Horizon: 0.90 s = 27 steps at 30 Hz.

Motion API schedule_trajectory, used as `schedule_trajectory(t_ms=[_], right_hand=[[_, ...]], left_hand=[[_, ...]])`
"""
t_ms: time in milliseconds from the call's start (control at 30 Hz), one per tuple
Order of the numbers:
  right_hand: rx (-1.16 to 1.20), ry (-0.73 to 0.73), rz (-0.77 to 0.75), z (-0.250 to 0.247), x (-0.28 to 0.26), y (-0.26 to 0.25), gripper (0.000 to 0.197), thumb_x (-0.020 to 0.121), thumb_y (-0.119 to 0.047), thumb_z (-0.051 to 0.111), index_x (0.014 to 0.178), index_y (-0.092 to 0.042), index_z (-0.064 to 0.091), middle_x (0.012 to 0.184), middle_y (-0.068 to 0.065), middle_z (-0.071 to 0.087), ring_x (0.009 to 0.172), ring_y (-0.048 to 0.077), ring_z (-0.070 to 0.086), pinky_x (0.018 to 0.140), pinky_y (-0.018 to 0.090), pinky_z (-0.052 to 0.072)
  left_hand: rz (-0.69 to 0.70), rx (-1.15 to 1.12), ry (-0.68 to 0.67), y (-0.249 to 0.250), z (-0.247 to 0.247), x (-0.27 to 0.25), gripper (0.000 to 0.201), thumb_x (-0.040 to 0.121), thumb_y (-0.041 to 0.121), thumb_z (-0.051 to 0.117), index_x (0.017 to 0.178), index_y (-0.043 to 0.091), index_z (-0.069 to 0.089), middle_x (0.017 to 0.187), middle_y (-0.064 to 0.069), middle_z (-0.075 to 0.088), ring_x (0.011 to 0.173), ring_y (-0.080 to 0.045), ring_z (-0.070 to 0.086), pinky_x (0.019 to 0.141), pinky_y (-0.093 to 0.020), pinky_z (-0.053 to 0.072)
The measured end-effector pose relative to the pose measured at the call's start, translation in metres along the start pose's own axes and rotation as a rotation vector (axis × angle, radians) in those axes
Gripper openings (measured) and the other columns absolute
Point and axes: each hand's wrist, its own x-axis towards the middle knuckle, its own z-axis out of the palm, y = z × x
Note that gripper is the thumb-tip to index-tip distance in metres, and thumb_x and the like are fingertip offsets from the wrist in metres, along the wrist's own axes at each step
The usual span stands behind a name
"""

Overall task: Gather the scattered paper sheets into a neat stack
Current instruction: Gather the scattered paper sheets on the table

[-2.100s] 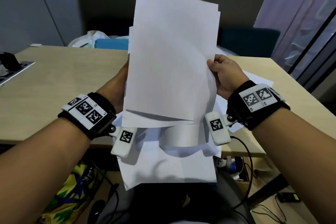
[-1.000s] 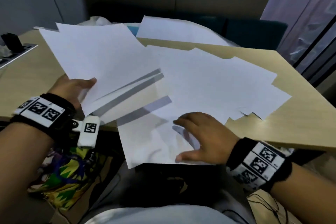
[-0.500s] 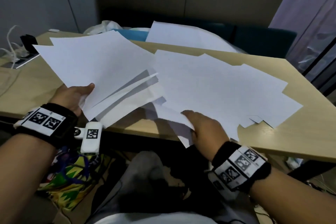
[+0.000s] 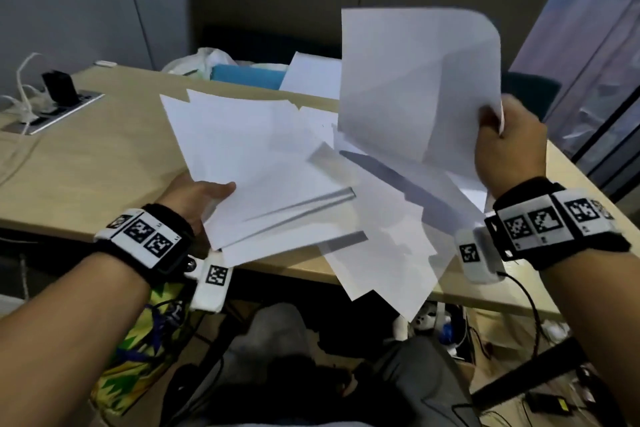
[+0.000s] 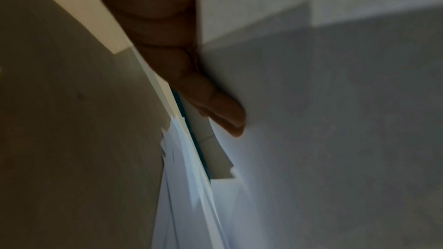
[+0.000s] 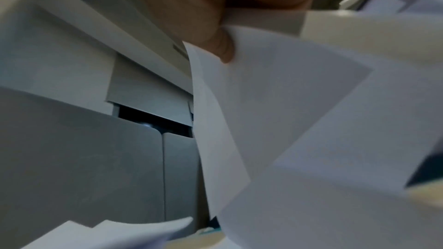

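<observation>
Head view carries the whole layout: left hand (image 4: 199, 196) grips a fanned bunch of paper sheets (image 4: 263, 163) at its near-left corner, thumb on top, bunch slanting over the bench (image 4: 97, 156) front edge. Right hand (image 4: 509, 146) is raised above the bench and pinches a lifted sheet (image 4: 415, 87) by its right edge; that sheet stands near upright, top corner curling over. More loose sheets (image 4: 388, 253) hang from under it, overshooting the bench's near edge.

Left wrist view adds only the underside: fingers (image 5: 215, 105) curled beneath the paper (image 5: 335, 120), layered sheet edges fanned below them. Right wrist view shows the thumb (image 6: 223, 44) pressed on the lifted paper (image 6: 287, 101), with wall panels behind.

Counts: two hands, both grasping paper. One sheet lies apart at the bench's far edge (image 4: 311, 76), beside a blue box (image 4: 246, 76) and a white plastic bag (image 4: 204, 61). One power strip (image 4: 52, 111) far left with a black plug and white cables. Sheet count in the left bunch: at least three staggered edges, exact number can't be told. Same for the right group, overlaps hide it.

Hard to read: both wrist views are motion-blurred; right fingers behind the sheet are hidden in the head view; clutter under the bench is dim.
</observation>
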Motion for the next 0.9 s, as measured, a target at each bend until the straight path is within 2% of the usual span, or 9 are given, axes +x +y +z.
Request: schedule_trajectory(t_ms=[133,300,367,433,533,633,733,800,900], right_hand=[[-0.018,-0.028,-0.257,0.016,-0.012,-0.031,0.032,0.089,-0.004,0.048,0.118,-0.009,0.061,0.105,0.019,0.068,0.094,0.034,0.063,0.076,0.033,0.046],[-0.227,-0.524,-0.466,0.051,-0.069,-0.045,0.06,0.086,-0.004,0.049,0.141,-0.026,0.042,0.139,0.003,0.053,0.122,0.026,0.054,0.094,0.041,0.048],[-0.315,-0.69,-0.507,0.068,-0.092,-0.037,0.064,0.087,-0.008,0.048,0.146,-0.03,0.033,0.146,-0.003,0.044,0.127,0.024,0.048,0.094,0.041,0.048],[-0.359,-0.784,-0.51,0.082,-0.111,-0.026,0.065,0.088,-0.017,0.055,0.147,-0.031,0.03,0.148,-0.003,0.041,0.128,0.024,0.047,0.094,0.039,0.049],[-0.404,-0.88,-0.507,0.093,-0.127,-0.02,0.069,0.089,-0.023,0.06,0.148,-0.029,0.024,0.151,-0.001,0.037,0.129,0.025,0.046,0.095,0.039,0.048],[-0.355,-0.946,-0.552,0.093,-0.136,-0.024,0.067,0.092,-0.013,0.049,0.15,-0.027,0.019,0.153,0.001,0.031,0.133,0.024,0.04,0.102,0.037,0.043],[-0.258,-0.963,-0.58,0.089,-0.138,-0.026,0.068,0.093,-0.011,0.048,0.15,-0.031,0.017,0.154,-0.002,0.03,0.137,0.021,0.036,0.106,0.035,0.04],[-0.201,-0.993,-0.603,0.084,-0.136,-0.023,0.068,0.094,-0.012,0.046,0.151,-0.032,0.015,0.156,-0.003,0.027,0.14,0.018,0.032,0.109,0.033,0.036],[-0.102,-1.043,-0.636,0.075,-0.131,-0.011,0.061,0.098,-0.017,0.04,0.149,-0.04,0.014,0.157,-0.009,0.022,0.143,0.013,0.026,0.113,0.03,0.03]], left_hand=[[0.008,0.065,-0.131,-0.004,0.038,-0.01,0.033,0.086,-0.016,0.051,0.114,-0.001,0.06,0.101,-0.013,0.068,0.07,-0.018,0.073,0.058,-0.026,0.058],[0.013,0.136,-0.141,-0.007,0.058,-0.011,0.023,0.091,-0.015,0.046,0.105,-0.003,0.06,0.088,-0.009,0.075,0.068,-0.015,0.072,0.061,-0.023,0.056],[-0.018,0.176,-0.09,-0.011,0.055,-0.009,0.019,0.094,0.004,0.053,0.111,0.001,0.062,0.114,-0.017,0.069,0.078,-0.024,0.07,0.076,-0.032,0.054],[-0.097,0.063,-0.087,-0.011,0.054,-0.013,0.038,0.095,0.038,0.053,0.117,0.009,0.064,0.122,-0.016,0.067,0.093,-0.032,0.069,0.089,-0.045,0.053],[-0.136,-0.12,-0.197,-0.009,0.049,-0.014,0.074,0.087,0.077,0.023,0.126,0.028,0.062,0.121,-0.005,0.07,0.108,-0.027,0.068,0.084,-0.045,0.057],[-0.133,-0.097,-0.153,-0.004,0.049,-0.023,0.063,0.092,0.067,0.031,0.122,0.022,0.064,0.115,-0.005,0.071,0.103,-0.027,0.069,0.081,-0.035,0.056],[-0.072,0.312,0.055,-0.007,0.048,-0.016,0.044,0.103,0.038,0.035,0.1,0.001,0.06,0.079,-0.005,0.061,0.069,-0.018,0.059,0.055,-0.012,0.046],[-0.033,0.552,0.122,-0.008,0.042,-0.006,0.048,0.104,0.034,0.029,0.101,-0.005,0.056,0.07,-0.005,0.052,0.065,-0.021,0.051,0.055,-0.019,0.041],[-0.017,0.698,0.102,-0.009,0.035,0.005,0.042,0.105,0.031,0.029,0.102,0.001,0.057,0.086,-0.013,0.057,0.076,-0.027,0.051,0.061,-0.026,0.032]])
